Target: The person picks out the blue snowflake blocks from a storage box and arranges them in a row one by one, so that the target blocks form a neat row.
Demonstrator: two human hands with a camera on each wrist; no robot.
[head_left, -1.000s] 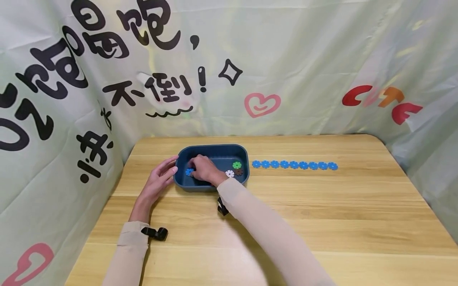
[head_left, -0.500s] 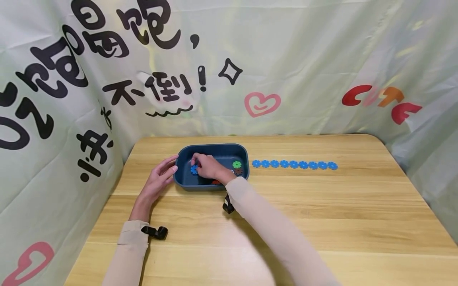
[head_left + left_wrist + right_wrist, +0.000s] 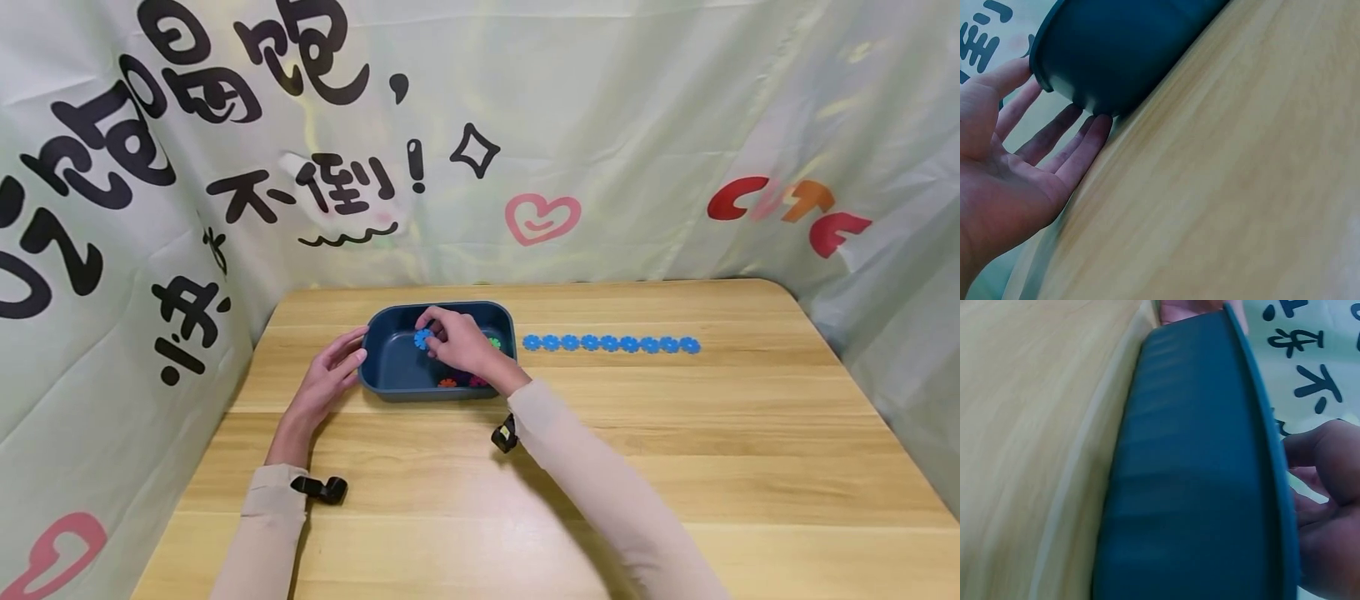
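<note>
A dark blue rectangular tub (image 3: 390,392) stands on the table. My right hand (image 3: 459,340) is over it, thumb and fingers pinching a blue notched disc (image 3: 422,339), flower-like in outline. Part of a green disc (image 3: 495,342) shows behind that hand, and an orange disc (image 3: 447,383) lies by the near wall. My left hand (image 3: 330,375) rests against the tub's left end. In the left wrist view its extended fingertips (image 3: 1102,122) touch the outer wall, with the thumb at the rim. The tub's wall hides the disc in the right wrist view.
To the right of the tub, several blue discs (image 3: 610,342) lie in a straight row on the wooden table (image 3: 675,450). A printed cloth (image 3: 637,125) hangs behind and at both sides. Each wrist carries a small black camera (image 3: 322,489).
My right hand has picked up the blue disc from the tub's floor and moved right and up with it. My left hand has stayed at the tub's end.
</note>
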